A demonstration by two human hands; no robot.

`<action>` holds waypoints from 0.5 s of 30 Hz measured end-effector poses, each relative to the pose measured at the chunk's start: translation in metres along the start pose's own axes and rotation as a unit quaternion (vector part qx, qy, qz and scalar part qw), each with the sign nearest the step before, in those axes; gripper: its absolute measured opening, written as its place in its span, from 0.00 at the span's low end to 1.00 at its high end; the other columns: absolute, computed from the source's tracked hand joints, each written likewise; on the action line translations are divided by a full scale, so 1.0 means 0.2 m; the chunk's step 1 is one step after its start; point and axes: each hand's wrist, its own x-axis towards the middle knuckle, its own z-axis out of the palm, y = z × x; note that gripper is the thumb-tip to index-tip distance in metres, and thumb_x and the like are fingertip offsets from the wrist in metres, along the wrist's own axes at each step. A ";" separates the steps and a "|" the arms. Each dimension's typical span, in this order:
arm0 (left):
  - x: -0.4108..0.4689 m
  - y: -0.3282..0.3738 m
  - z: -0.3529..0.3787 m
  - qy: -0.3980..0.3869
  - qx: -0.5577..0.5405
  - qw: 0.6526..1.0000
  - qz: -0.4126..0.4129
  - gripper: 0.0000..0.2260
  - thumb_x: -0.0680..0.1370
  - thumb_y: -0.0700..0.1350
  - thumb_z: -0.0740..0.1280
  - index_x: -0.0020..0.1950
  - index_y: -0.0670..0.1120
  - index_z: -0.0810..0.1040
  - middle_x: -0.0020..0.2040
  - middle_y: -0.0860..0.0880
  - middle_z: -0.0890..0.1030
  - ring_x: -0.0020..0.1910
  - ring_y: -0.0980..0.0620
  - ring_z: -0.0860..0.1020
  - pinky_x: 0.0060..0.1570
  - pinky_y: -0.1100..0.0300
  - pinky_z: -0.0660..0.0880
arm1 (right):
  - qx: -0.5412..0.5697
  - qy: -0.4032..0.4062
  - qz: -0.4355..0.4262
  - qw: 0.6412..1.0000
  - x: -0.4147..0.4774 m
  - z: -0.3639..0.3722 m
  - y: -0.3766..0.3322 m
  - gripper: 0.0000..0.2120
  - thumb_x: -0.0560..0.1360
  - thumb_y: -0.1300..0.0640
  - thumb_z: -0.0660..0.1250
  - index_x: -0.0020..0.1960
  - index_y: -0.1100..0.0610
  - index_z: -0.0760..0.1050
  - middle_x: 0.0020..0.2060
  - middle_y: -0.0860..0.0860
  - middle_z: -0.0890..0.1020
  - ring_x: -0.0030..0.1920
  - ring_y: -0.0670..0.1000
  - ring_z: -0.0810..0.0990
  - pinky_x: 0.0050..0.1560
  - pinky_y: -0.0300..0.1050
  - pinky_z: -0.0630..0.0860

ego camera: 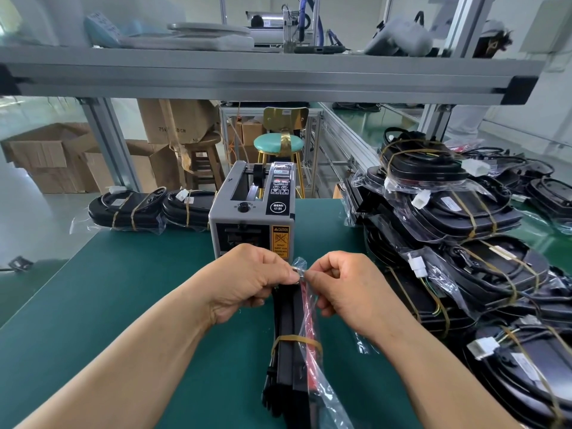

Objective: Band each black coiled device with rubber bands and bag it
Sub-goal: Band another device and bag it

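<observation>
Both hands pinch the same spot — the left hand (247, 280) and the right hand (343, 283) meet fingertip to fingertip at the top end of a black coiled device (289, 360), each closed on the gathered mouth of the clear plastic bag (312, 366) that wraps it. A small pale piece sits between the thumbs; whether it is tape or a fold of the bag is too small to tell.

The device stands on edge near the middle of the green worktop (123, 305), running from the hands back toward the near edge. One rubber band (294, 338) circles it partway down, and red printing on the bag trails along its right side.

Just beyond the hands, toward the far edge, stands a grey tape dispenser (252, 209). A heap of bagged and banded devices (464, 236) fills the right side of the worktop, and two more bagged devices (148, 209) lie at the far left corner.

By the look of it, banding is done on this piece and the step in hand is closing the bag's mouth. The next move likely calls for keeping the gathered film tight while it is sealed, then setting the piece with the finished ones.
</observation>
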 end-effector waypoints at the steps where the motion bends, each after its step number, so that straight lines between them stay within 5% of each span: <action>1: 0.00 0.00 0.00 0.002 0.000 1.000 0.003 0.10 0.73 0.41 0.73 0.32 0.48 0.81 0.27 0.51 0.67 0.24 0.56 0.62 0.27 0.64 0.62 | 0.000 0.000 0.000 1.000 0.00 0.00 0.00 0.07 0.77 0.57 0.70 0.41 0.56 0.78 0.26 0.48 0.80 0.25 0.44 0.79 0.29 0.36 0.76; 15: 0.01 -0.07 0.04 0.061 -0.008 0.996 0.058 0.11 0.74 0.39 0.73 0.32 0.46 0.78 0.24 0.55 0.71 0.23 0.59 0.65 0.25 0.67 0.64 | -0.001 0.003 -0.004 1.000 -0.01 0.01 0.00 0.06 0.77 0.57 0.70 0.40 0.56 0.79 0.25 0.46 0.80 0.25 0.43 0.79 0.28 0.35 0.75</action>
